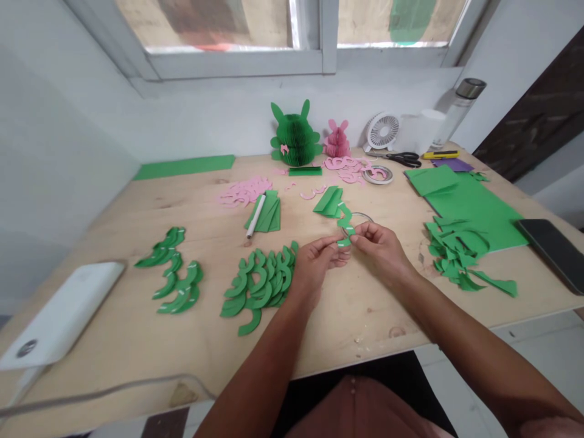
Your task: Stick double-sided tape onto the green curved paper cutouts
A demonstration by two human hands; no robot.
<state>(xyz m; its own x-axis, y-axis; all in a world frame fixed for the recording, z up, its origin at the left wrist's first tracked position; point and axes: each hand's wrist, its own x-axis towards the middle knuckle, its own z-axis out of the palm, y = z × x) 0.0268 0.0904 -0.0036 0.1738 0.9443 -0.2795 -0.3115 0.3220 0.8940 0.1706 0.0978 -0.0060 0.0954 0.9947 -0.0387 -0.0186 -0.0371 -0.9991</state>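
Note:
Between my two hands is a wavy green paper cutout (345, 214) with small white strips on it. My left hand (319, 255) pinches its lower end, and the fingers of my right hand (375, 243) close on its right side. Partly behind the right fingers lies a roll of tape (362, 216). Left of my left hand, many curved green paper cutouts (260, 280) lie overlapping in a pile. Farther left are more green cutouts (176, 274) bearing white strips. Folded green paper pieces (328, 201) rest just beyond my hands.
A white marker (256, 216) lies on green paper slips (272, 213). Green scraps (456, 249), green sheets (479, 204) and a phone (554, 252) are at right. Honeycomb paper figures (296, 140), a small fan (382, 131), scissors (401, 158) and a yellow cutter (440, 155) stand or lie at the back.

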